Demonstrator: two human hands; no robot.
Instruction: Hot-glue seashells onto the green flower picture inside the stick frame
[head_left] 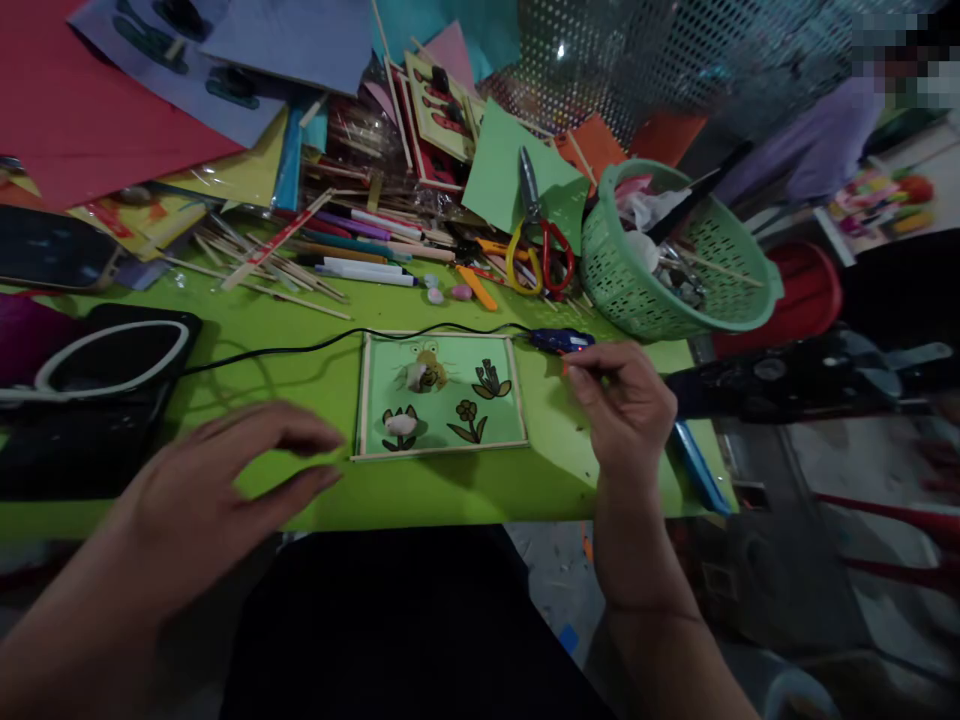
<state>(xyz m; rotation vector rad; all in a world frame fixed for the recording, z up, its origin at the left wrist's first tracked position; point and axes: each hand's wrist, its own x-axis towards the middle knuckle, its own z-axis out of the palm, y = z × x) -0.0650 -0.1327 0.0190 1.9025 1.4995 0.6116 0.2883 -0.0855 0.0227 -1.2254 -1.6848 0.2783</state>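
Observation:
A green picture card (450, 405) edged with thin wooden sticks lies on the green table (450, 495). It shows flowers and a creature with eyes, and whitish lumps of stone or shell sit on it. My left hand (247, 470) is held just left of the card, thumb and fingers apart, nothing between them. To the card's right, my right hand (626, 400) pinches at its fingertips beside the dark blue glue gun (559, 340); a small reddish bit shows there, too small to name. A black cord runs from the gun along the card's top edge.
Pens (367, 270), wooden sticks, small stones (461, 292) and scissors (541, 250) lie behind the card. A green basket (600, 250) stands at the back right. Coloured papers fill the back left. A black case (67, 440) lies at the left.

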